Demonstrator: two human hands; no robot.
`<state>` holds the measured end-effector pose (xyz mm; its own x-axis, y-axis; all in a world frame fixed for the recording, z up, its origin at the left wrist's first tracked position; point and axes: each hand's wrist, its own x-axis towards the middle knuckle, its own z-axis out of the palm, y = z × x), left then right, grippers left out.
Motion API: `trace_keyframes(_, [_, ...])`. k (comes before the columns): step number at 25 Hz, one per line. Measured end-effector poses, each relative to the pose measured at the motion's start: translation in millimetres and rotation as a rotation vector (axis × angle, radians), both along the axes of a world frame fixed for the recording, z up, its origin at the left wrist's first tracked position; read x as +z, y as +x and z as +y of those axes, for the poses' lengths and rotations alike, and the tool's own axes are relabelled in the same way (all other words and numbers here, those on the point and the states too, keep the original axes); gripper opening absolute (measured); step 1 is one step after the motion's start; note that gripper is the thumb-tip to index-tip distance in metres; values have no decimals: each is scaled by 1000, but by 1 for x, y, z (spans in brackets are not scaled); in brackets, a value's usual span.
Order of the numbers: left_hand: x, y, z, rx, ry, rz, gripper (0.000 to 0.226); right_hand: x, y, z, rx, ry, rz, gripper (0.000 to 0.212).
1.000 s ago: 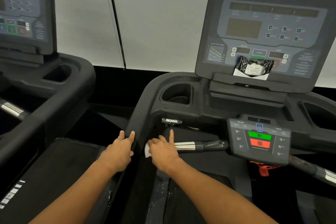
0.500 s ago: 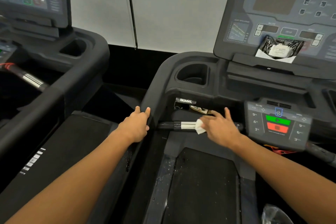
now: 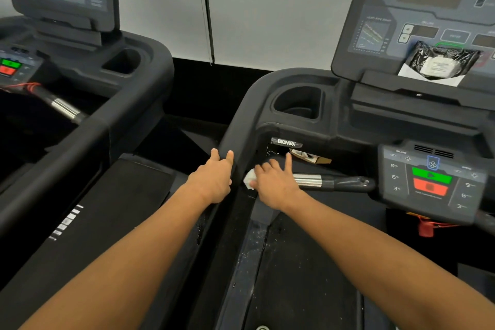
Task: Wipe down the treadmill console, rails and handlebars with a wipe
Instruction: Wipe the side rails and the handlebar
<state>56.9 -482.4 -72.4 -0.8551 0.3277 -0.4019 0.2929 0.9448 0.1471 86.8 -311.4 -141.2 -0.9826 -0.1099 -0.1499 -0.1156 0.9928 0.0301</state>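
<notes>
My right hand (image 3: 276, 185) presses a crumpled white wipe (image 3: 249, 178) onto the left end of the front handlebar (image 3: 332, 182), a black bar with a chrome sleeve. Most of the wipe is hidden under my palm. My left hand (image 3: 214, 177) rests on the black left side rail (image 3: 241, 128), fingers curled over its edge. The treadmill console (image 3: 417, 8) rises at the upper right. A lower control pad (image 3: 431, 182) with green and red buttons sits to the right of the handlebar.
A black plastic packet (image 3: 442, 61) leans on the console ledge. A cup holder (image 3: 297, 102) lies left of the console. The running belt (image 3: 308, 276) stretches below my arms. A second treadmill (image 3: 80, 75) stands on the left. A red safety clip (image 3: 426, 228) hangs under the pad.
My right hand with the wipe slid back left along the handlebar from its chrome part to its left end. The left hand stayed on the rail. The view shifted.
</notes>
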Motion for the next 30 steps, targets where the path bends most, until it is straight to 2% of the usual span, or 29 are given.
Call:
trace_keyframes(4, [1, 8, 5, 8, -26, -1, 84, -1, -2, -19, 12, -39, 22, 56])
trace_keyframes(6, [-1, 15, 5, -4, -37, 16, 82, -2, 3, -8, 36, -20, 56, 53])
trace_keyframes(11, [-7, 10, 10, 88, 90, 57, 70, 4, 18, 53, 15, 1, 43, 42])
trace_keyframes(18, [-16, 9, 30, 151, 33, 61, 73, 30, 70, 163, 12, 127, 73, 45])
trace_keyframes(21, [-17, 7, 28, 152, 36, 59, 73, 31, 81, 182, 1, 194, 72, 49])
trace_keyframes(24, [-18, 9, 26, 137, 42, 61, 73, 22, 75, 152, 23, 174, 112, 49])
trace_keyframes(30, [-20, 8, 24, 124, 32, 78, 73, -6, 20, 25, 90, 83, 100, 50])
